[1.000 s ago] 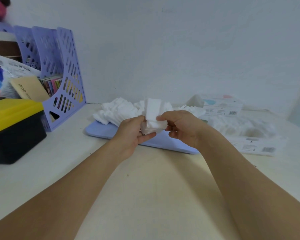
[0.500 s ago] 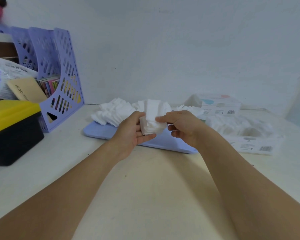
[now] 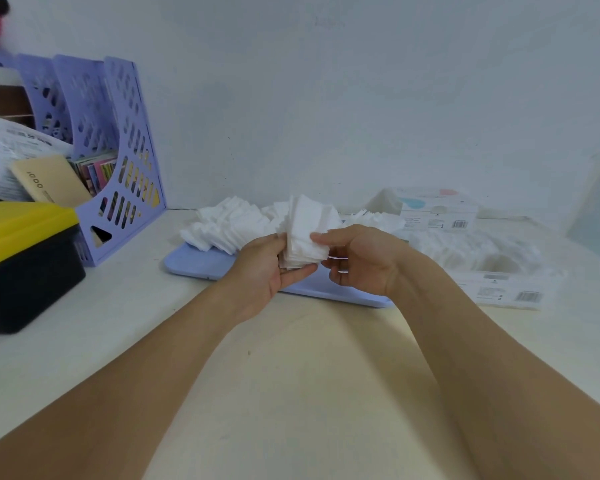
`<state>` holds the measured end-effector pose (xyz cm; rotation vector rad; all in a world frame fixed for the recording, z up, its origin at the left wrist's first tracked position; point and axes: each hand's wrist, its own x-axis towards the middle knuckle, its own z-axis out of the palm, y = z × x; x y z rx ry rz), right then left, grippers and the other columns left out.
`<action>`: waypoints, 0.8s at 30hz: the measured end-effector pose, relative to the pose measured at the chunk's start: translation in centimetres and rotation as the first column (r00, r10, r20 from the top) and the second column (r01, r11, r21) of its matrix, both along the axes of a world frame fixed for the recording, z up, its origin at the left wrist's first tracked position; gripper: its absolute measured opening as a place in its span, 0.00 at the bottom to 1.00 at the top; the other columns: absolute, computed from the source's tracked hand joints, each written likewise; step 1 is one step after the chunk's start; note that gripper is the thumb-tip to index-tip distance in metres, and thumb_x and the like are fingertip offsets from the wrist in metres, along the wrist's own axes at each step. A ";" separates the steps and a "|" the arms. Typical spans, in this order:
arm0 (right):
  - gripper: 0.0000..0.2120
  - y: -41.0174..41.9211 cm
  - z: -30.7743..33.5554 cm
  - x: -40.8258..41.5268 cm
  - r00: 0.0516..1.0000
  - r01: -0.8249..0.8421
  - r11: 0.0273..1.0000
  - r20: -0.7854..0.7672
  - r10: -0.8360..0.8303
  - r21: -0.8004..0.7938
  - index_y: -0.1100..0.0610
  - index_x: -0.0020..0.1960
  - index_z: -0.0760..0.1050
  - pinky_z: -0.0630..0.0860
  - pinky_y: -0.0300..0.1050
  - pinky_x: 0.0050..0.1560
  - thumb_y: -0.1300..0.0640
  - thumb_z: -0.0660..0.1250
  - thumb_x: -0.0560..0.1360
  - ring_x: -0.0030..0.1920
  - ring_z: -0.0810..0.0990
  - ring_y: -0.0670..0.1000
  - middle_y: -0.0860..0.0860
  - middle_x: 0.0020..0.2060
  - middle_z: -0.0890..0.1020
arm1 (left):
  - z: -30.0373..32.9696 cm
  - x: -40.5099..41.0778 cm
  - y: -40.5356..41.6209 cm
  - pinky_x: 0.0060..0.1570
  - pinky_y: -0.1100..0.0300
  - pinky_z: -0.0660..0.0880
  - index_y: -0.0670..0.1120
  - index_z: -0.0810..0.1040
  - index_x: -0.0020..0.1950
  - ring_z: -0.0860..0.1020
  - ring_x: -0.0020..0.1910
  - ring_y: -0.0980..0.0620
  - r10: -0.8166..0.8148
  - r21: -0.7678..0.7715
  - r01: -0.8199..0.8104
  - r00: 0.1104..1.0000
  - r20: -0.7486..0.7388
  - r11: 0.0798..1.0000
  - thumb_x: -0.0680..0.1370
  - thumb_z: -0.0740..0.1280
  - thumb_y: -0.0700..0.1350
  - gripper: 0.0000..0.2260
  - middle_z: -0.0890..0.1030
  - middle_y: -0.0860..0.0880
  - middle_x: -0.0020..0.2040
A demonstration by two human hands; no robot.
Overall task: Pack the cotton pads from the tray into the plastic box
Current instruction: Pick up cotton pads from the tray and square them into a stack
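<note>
Since a second ago both of my hands have stayed raised over the tray while the stack between them has fanned a little wider at its top. Seen from my head, my left hand (image 3: 267, 271) cups the stack of cotton pads (image 3: 307, 233) from the left, thumb curled under its lower edge, and my right hand (image 3: 361, 259) pinches its right side with the thumb on the front pad. These pads are soft, white, thin and roughly square, held on edge; I cannot count them. One flat, smooth, pale blue tray (image 3: 201, 266) with rounded corners lies on the cream table (image 3: 291, 375), and a loose heap of pads (image 3: 229, 226) rests on its far part. One clear plastic box (image 3: 499, 271), rectangular with barcode labels, sits just right of the tray and already holds white pads. At the left stand one perforated lilac file rack (image 3: 125, 161) and one black bin with a yellow lid (image 3: 25, 258).
</note>
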<state>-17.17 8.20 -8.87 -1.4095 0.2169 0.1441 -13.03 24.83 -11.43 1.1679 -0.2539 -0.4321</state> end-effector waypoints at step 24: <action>0.05 0.2 0.3 0.1 0.791 0.233 0.924 0.612 0.001 -0.303 0.59 0.51 0.83 0.78 0.39 0.45 0.64 0.71 0.78 0.43 0.81 0.47 0.51 0.42 0.85 | -0.2 -0.4 0.2 0.55 0.54 0.82 0.35 0.77 0.64 0.82 0.61 0.43 -0.074 0.108 0.069 0.996 0.043 0.992 0.80 0.64 0.34 0.13 0.82 0.39 0.61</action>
